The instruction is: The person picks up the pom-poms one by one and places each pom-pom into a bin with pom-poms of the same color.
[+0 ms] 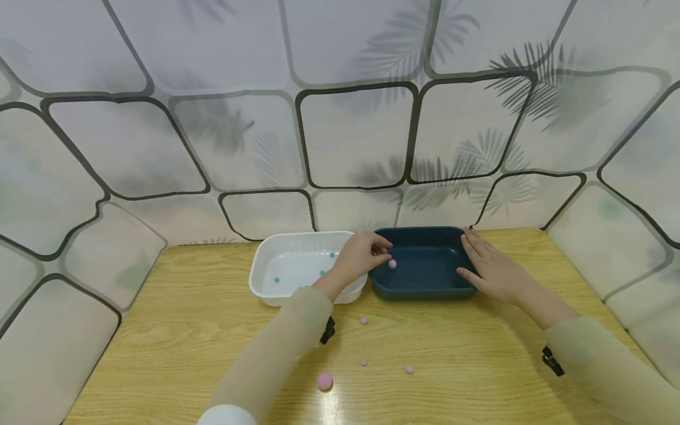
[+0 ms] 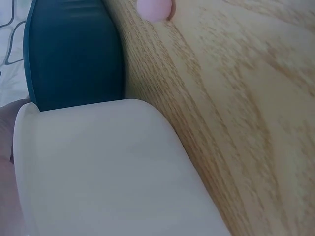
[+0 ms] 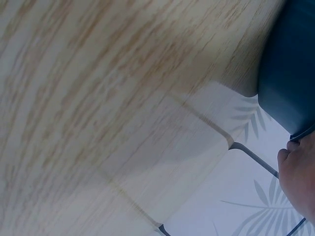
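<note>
My left hand [image 1: 361,255] is above the side where a white basin [image 1: 257,283] and a dark blue basin [image 1: 419,294] meet. Its thumb and index finger are parted, and a small pink ball [image 1: 392,264] appears just below the thumb tip, over the blue basin. Whether the ball still touches the thumb is unclear. With fingers extended, my right hand [image 1: 494,268] rests along the blue basin's right rim. Small green balls [image 1: 277,280] lie inside the white basin. The left wrist view shows the white basin's outer wall [image 2: 108,167] up close.
Several pink balls lie on the wooden table [image 1: 175,330] in front of the basins, the largest pink ball [image 1: 324,381] nearest me. A patterned cloth wall [image 1: 356,136] rises behind the basins and continues along both sides.
</note>
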Available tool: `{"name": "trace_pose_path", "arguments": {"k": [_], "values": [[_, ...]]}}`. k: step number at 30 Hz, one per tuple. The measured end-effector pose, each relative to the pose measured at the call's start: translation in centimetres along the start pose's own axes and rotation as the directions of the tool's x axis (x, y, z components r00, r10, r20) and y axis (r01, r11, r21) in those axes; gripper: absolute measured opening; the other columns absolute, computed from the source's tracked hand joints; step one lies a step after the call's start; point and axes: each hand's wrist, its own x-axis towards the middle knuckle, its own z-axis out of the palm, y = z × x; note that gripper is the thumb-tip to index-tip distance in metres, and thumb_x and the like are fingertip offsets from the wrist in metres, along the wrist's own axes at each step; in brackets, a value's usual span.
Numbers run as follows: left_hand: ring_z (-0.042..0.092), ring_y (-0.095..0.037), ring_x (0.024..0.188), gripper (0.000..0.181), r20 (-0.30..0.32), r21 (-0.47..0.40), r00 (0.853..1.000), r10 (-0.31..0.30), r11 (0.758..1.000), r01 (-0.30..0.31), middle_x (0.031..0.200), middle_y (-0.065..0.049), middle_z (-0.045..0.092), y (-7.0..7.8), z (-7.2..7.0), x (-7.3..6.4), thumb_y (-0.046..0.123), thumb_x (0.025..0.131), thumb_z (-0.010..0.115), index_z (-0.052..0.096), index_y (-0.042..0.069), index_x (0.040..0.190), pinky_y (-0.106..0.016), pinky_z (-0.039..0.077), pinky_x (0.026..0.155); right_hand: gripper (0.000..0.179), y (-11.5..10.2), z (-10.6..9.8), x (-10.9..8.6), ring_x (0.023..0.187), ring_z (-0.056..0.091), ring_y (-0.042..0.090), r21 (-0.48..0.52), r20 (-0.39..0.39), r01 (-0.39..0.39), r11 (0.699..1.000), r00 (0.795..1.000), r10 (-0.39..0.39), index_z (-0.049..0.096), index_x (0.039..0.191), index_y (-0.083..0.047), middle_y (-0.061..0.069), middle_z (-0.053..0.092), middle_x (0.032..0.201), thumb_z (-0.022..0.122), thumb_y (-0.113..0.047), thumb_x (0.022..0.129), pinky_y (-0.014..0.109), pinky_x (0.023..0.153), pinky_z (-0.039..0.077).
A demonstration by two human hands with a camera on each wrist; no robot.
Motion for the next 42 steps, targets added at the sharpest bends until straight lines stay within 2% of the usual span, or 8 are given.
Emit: {"name": "trace_pose_path", "arguments": {"k": [6,14,21,28,36,42], "values": [[0.073,-0.024,0.098,0.024,-0.003,-0.015,1.0,-0.009,1.0,0.009,0.108,-0.011,0.078,-0.1,0.0,-0.2,0.009,0.101,0.072,0.077,0.001,0.123,-0.029,0.061,0.087,0.087,0.0,0.0,-0.1,0.161,0.013,0.053,0.003,0.0,0.0,1.0,1.0,0.0,0.016,0.165,0.013,0.034,0.008,0.174,0.053,-0.045,0.111,0.068,0.128,0.023],[0.075,-0.026,0.1,0.024,-0.026,-0.076,1.0,-0.002,0.997,0.0,0.113,-0.013,0.078,-0.4,-0.1,-0.7,0.01,0.102,0.072,0.077,0.001,0.123,-0.033,0.063,0.09,0.087,0.0,0.0,-0.1,0.162,0.013,0.052,0.003,-0.004,0.002,1.0,1.0,-0.002,0.016,0.165,0.012,0.034,0.008,0.174,0.054,-0.045,0.11,0.069,0.128,0.023],[0.076,-0.027,0.101,0.023,-0.058,-0.153,0.998,0.0,0.988,-0.009,0.112,-0.013,0.078,-0.4,-0.8,-1.9,0.012,0.102,0.072,0.079,0.0,0.121,-0.029,0.063,0.089,0.088,0.1,0.1,0.0,0.162,0.012,0.052,-0.005,0.005,-0.003,1.0,1.0,0.003,0.015,0.165,0.012,0.033,0.007,0.175,0.052,-0.047,0.111,0.068,0.128,0.023],[0.077,-0.026,0.096,0.02,-0.088,-0.187,0.996,-0.007,0.982,-0.01,0.11,-0.011,0.08,-0.2,-2.2,-4.1,0.007,0.099,0.074,0.081,0.005,0.117,-0.025,0.063,0.084,0.088,0.3,0.1,0.0,0.162,0.012,0.052,-0.009,-0.007,0.006,1.0,1.0,-0.006,0.016,0.165,0.013,0.033,0.007,0.175,0.052,-0.046,0.111,0.068,0.128,0.023],[0.076,-0.025,0.091,0.018,-0.08,-0.178,0.996,0.037,0.983,-0.051,0.103,-0.013,0.08,-0.5,-3.4,-7.4,0.006,0.098,0.074,0.081,0.001,0.115,-0.022,0.061,0.082,0.088,0.3,0.1,-0.1,0.162,0.012,0.052,-0.008,-0.003,0.004,1.0,1.0,-0.004,0.015,0.165,0.012,0.033,0.008,0.175,0.053,-0.046,0.111,0.068,0.128,0.023],[0.075,-0.022,0.091,0.018,-0.069,-0.177,0.997,0.028,0.983,-0.04,0.102,-0.01,0.081,-0.5,-3.9,-9.8,0.006,0.097,0.075,0.081,0.002,0.114,-0.023,0.062,0.084,0.088,0.2,0.2,0.0,0.162,0.011,0.051,-0.008,-0.001,0.0,1.0,1.0,0.0,0.015,0.165,0.011,0.033,0.007,0.175,0.052,-0.047,0.111,0.068,0.128,0.023]]}}
